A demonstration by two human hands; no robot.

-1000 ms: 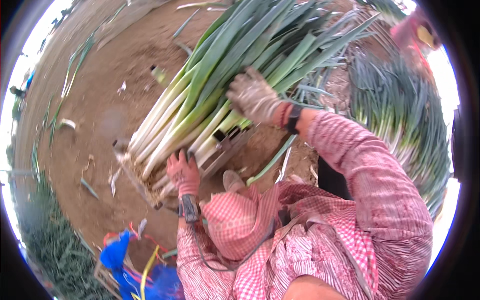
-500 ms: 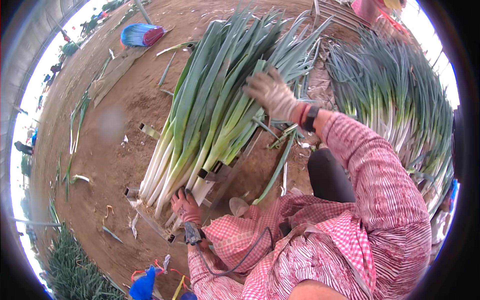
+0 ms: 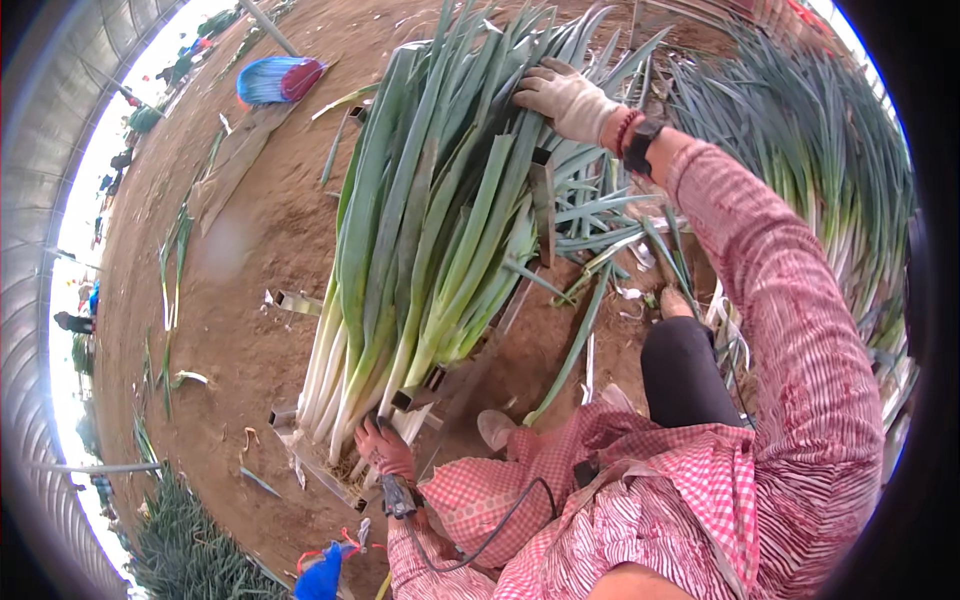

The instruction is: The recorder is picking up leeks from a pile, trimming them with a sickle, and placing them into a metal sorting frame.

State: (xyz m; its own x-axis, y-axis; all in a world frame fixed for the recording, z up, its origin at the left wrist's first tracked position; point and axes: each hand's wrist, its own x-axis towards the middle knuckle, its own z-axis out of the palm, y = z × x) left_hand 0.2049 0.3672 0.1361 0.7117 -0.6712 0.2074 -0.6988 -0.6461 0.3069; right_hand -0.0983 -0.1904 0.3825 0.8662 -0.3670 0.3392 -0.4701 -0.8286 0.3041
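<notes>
A large bundle of Welsh onions [image 3: 425,220] lies in a metal rack [image 3: 415,392], white root ends toward me and long green leaves pointing away. My left hand [image 3: 385,450], in a reddish glove, rests with fingers apart against the root ends by the rack's near corner. Higher up, my right hand [image 3: 568,98], in a pale glove, lies with fingers stretched out over the right edge of the leaves. Its fingertips are partly among the leaves. A wrist device with a cable sits on my left wrist; a dark watch is on my right.
A big pile of Welsh onions [image 3: 800,160] lies at the right, and another green heap [image 3: 200,545] at the lower left. Loose leaves [image 3: 590,330] litter the soil beside my foot. A blue and red bundle [image 3: 280,79] lies far left; blue material [image 3: 320,575] is near my left arm.
My right hand has moved up and slightly right along the leaves, and the leaves have drawn closer together at the right. My left hand stays at the root ends. The view has shifted slightly.
</notes>
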